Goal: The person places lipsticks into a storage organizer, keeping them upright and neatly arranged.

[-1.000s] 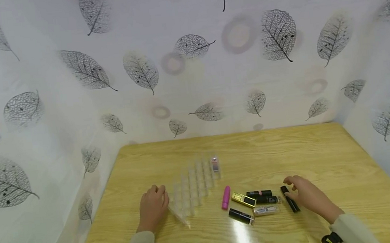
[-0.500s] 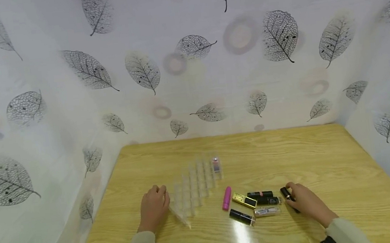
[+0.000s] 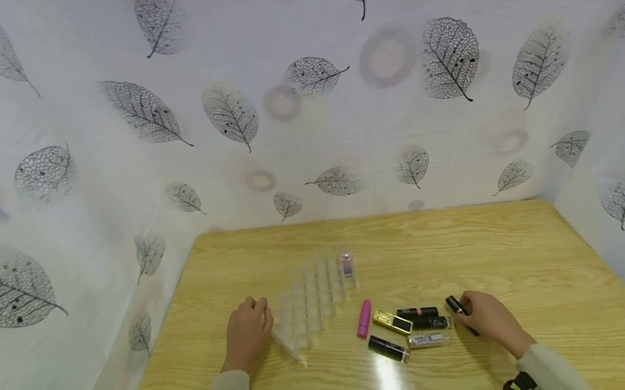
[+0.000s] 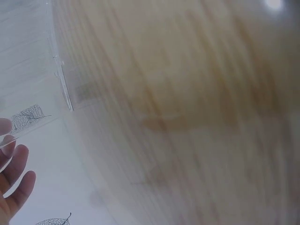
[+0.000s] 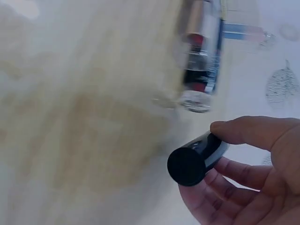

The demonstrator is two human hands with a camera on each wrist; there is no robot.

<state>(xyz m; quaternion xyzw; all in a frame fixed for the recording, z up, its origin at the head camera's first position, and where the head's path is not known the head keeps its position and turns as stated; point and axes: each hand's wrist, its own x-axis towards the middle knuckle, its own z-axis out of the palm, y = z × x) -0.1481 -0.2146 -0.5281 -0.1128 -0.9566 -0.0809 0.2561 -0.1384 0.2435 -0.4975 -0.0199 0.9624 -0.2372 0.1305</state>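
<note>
My right hand (image 3: 494, 319) pinches a black lipstick tube (image 5: 187, 166) between thumb and fingers, at the right of the other tubes in the head view. Its round end faces the right wrist camera. At the left, my left hand (image 3: 247, 332) holds the near-left edge of a clear compartment organizer (image 3: 312, 297); in the left wrist view a thin clear edge runs between thumb and fingers (image 4: 18, 161). One small lipstick (image 3: 346, 264) with a pink and blue look stands in the organizer's far right compartment.
Between the hands lie a pink tube (image 3: 363, 318), a gold lipstick (image 3: 392, 321), a clear-cased tube (image 3: 428, 340) and several black tubes, one (image 3: 388, 348) nearest the front. A leaf-print curtain (image 3: 339, 122) surrounds the wooden table (image 3: 465, 236) at back and sides.
My right hand has come down onto the black lipstick tube, taken hold of it and shifted slightly left. The left hand and the organizer stay where they were.
</note>
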